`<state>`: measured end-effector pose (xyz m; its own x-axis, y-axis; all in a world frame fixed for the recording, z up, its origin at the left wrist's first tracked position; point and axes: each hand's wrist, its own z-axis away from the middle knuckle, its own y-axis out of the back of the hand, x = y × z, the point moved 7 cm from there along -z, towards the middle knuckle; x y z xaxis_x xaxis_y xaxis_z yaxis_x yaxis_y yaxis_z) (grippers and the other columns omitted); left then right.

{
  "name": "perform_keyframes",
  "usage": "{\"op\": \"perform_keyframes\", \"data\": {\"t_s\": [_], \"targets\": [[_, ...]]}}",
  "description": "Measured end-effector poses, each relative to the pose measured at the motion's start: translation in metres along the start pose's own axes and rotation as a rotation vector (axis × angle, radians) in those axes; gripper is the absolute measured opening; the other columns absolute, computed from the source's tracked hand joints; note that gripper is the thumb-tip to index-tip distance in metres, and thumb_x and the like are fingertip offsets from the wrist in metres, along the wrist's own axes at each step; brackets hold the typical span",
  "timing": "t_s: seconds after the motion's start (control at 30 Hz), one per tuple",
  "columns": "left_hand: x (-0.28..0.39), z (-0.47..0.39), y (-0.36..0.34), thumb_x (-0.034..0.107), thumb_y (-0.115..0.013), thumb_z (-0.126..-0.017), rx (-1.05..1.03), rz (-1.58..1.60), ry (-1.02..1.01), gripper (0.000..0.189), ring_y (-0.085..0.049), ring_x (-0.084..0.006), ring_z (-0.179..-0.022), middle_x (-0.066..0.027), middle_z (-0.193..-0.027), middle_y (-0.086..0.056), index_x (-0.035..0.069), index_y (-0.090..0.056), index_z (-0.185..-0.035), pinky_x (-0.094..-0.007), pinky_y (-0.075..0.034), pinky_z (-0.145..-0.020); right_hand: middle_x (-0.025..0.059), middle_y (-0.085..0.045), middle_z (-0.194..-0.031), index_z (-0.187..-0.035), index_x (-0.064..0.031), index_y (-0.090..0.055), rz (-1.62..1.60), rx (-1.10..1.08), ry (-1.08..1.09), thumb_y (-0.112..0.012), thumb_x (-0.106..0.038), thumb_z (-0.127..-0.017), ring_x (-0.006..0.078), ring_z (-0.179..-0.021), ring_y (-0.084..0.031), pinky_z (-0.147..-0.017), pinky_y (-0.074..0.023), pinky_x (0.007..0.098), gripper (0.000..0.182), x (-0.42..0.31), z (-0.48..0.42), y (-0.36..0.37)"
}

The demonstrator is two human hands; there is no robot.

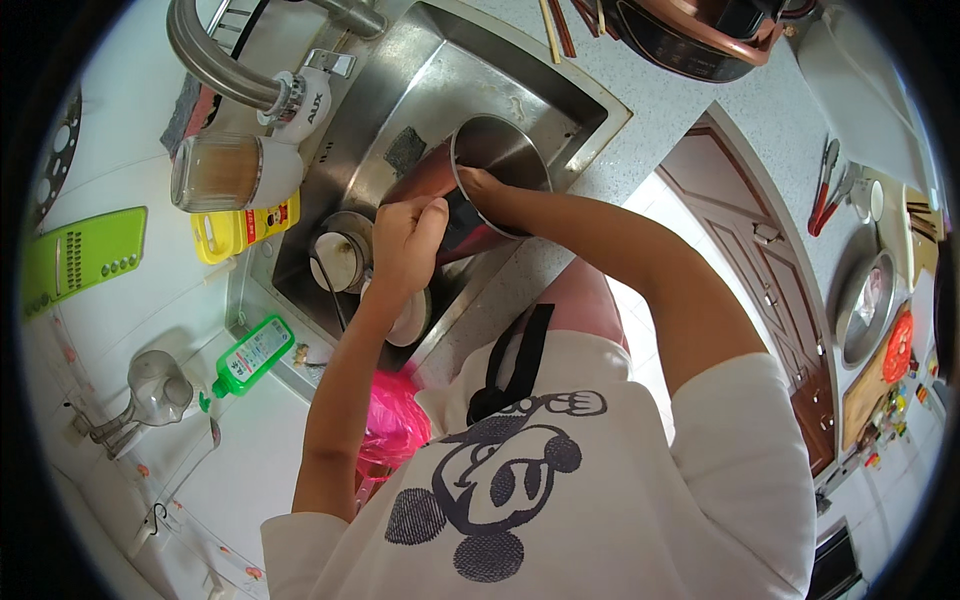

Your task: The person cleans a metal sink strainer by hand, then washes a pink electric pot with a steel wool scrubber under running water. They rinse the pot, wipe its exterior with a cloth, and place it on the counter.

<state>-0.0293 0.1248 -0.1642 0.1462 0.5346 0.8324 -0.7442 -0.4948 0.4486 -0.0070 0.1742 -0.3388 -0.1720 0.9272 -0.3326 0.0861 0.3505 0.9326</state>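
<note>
A tall reddish metal jug (pixel 502 139) leans on its side in the stainless steel sink (pixel 457 67), its wide mouth facing the right. My left hand (pixel 409 244) is closed around the jug's dark handle (pixel 460 219). Through the mouth reaches my right hand (pixel 480 184), with its fingers hidden inside against the near wall; whether they hold anything cannot be seen. A grey scouring pad (pixel 405 151) lies on the sink floor beyond the jug. Left of my left hand are a bowl (pixel 336 261) with a dark-handled utensil (pixel 328 283) across it and a pale dish (pixel 409 321), partly covered by my wrist.
A faucet (pixel 217 64) with a water filter (pixel 217 171) overhangs the sink's left side. Nearby stand a yellow container (pixel 244 229) and a green detergent bottle (pixel 255 355). Chopsticks (pixel 559 30) and a rice cooker (pixel 682 37) occupy the far counter. A pink plastic bag (pixel 394 412) hangs below my left forearm.
</note>
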Motion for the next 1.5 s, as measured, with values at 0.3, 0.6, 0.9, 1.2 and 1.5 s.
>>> {"op": "perform_keyframes", "data": {"t_s": [0.3,0.6,0.9,1.2,1.5], "targets": [[-0.014,-0.003,0.021,0.026,-0.050,-0.088,-0.022,0.223,0.071,0.035,-0.043,-0.0083,-0.050,0.0024,-0.053,-0.043,0.003,-0.049,-0.061,-0.0263,-0.036,-0.045,0.0182,-0.065,-0.111,-0.107,-0.0091,-0.068,-0.893,-0.753,-0.266,-0.065,-0.014,-0.075,0.0278,-0.098,-0.062,-0.089,-0.0481,0.0387,0.032,0.000,0.054,0.079],[-0.022,-0.025,0.011,0.028,-0.050,-0.089,-0.222,0.340,0.121,0.037,-0.042,-0.0095,-0.044,0.0014,-0.053,-0.046,0.005,-0.048,-0.060,-0.0262,-0.035,-0.042,-0.0011,-0.053,-0.093,-0.068,-0.0144,-0.065,0.371,0.278,0.968,-0.062,-0.020,-0.071,0.0169,-0.096,-0.049,-0.078,-0.0410,0.0273,0.007,0.012,0.018,0.191],[-0.027,-0.009,0.014,0.026,-0.048,-0.088,-0.149,0.374,0.128,0.036,-0.038,-0.0081,-0.044,0.0030,-0.053,-0.039,0.007,-0.041,-0.058,-0.0265,-0.031,-0.042,0.0080,-0.065,-0.102,-0.083,-0.0111,-0.070,0.047,-0.579,0.280,-0.062,-0.016,-0.077,0.0263,-0.095,-0.064,-0.081,-0.0503,0.0339,0.012,-0.008,0.000,0.034],[-0.018,-0.017,0.031,0.028,-0.048,-0.087,-0.035,0.177,-0.207,0.037,-0.039,-0.0080,-0.046,0.0025,-0.055,-0.042,0.005,-0.044,-0.058,-0.0253,-0.030,-0.044,0.0114,-0.062,-0.118,-0.109,-0.0073,-0.063,-0.050,-0.540,0.141,-0.050,-0.016,-0.090,0.0263,-0.105,-0.061,-0.097,-0.0445,0.0392,0.024,-0.022,0.010,0.009],[-0.049,-0.033,0.043,0.031,-0.050,-0.089,-0.125,0.224,-0.035,0.042,-0.048,-0.0123,-0.045,-0.0025,-0.058,-0.052,-0.002,-0.054,-0.063,-0.0266,-0.036,-0.044,0.0133,-0.063,-0.111,-0.114,-0.0066,-0.061,-1.767,-0.131,-0.729,-0.051,-0.015,-0.093,0.0247,-0.107,-0.060,-0.093,-0.0465,0.0368,0.025,-0.044,0.014,0.079]]}}
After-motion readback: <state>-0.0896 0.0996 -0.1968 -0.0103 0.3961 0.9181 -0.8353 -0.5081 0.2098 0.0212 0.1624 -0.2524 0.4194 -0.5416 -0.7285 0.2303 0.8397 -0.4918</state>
